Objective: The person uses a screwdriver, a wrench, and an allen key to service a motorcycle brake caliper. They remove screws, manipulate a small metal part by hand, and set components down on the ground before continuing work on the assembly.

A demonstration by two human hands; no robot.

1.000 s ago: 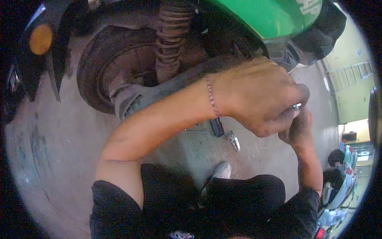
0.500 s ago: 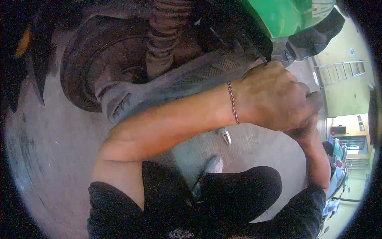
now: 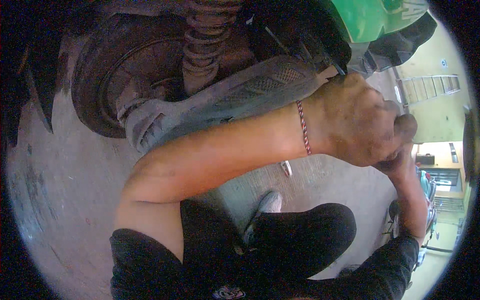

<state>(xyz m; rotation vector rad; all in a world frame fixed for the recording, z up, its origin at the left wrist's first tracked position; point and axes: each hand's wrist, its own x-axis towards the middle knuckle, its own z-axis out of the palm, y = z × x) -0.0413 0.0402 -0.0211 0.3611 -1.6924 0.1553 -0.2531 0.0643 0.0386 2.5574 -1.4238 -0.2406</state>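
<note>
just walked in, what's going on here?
A person's bare left hand, a red, white and black braided bracelet on its wrist, is curled in front of their right hand, which is mostly hidden. Anything gripped between them can't be seen. The hands are below a glossy green body panel in view; a dusty grey casing and coil spring are farther left.

Green body panel (image 3: 375, 22); red-and-white striped bracelet (image 3: 303, 127); black sleeve (image 3: 145, 262).
</note>
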